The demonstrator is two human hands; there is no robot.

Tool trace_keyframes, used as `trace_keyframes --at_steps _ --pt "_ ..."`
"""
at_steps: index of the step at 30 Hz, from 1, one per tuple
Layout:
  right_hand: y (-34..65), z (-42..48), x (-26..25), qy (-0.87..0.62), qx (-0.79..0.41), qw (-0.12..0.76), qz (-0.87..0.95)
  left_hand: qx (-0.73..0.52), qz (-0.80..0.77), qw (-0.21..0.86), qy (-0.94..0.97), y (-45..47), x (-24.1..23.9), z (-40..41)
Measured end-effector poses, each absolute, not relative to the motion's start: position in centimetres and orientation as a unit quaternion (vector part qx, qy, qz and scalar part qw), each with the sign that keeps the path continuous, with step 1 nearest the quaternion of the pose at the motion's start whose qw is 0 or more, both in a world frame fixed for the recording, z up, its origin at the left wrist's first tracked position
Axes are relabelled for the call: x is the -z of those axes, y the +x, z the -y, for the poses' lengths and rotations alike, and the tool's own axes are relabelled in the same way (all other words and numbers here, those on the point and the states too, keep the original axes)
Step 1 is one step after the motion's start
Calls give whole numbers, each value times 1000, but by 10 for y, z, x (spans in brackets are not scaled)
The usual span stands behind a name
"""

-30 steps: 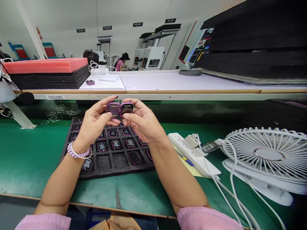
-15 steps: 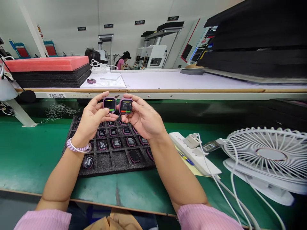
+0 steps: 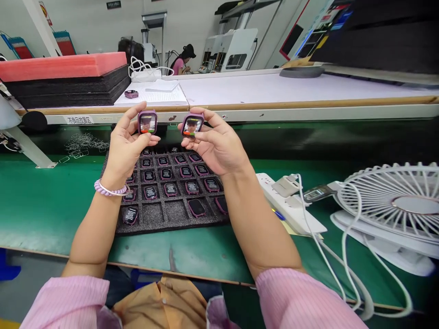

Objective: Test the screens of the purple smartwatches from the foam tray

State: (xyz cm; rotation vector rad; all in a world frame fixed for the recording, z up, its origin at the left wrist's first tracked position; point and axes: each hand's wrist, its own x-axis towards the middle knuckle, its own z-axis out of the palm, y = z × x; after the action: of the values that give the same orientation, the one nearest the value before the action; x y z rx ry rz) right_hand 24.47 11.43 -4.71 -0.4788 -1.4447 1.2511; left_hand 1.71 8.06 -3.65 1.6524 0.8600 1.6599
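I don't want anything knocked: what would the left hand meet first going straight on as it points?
Probably the shelf's front edge, beyond the watch the left hand holds. Depth is unclear, so it might instead clear the edge and reach the lined paper on top.

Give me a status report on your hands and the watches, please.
Left hand: holding left watch, screen lit. Right hand: holding right watch, screen lit. Watches held apart. Right forearm hides part of foam tray.

Your green workbench (image 3: 37, 201) carries a black foam tray (image 3: 175, 211), thin white loops (image 3: 85, 144) to its left, and a white power strip (image 3: 290, 211) and desk fan (image 3: 413, 204) rightward.
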Motion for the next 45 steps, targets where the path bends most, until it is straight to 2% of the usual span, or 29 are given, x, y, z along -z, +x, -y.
trace_keyframes --at_steps 7,24,33,45 --pt "249 -122 53 -194 -501 544 644 -647 -332 275 629 15 32 -85" --pt "251 -110 46 -161 -509 535 655 -646 -268 294 652 21 22 -86" --pt "248 -111 45 -189 -467 554 663 -637 -294 291 650 19 29 -84" --pt "246 -113 51 -174 -499 510 679 -625 -303 256 672 12 44 -94"
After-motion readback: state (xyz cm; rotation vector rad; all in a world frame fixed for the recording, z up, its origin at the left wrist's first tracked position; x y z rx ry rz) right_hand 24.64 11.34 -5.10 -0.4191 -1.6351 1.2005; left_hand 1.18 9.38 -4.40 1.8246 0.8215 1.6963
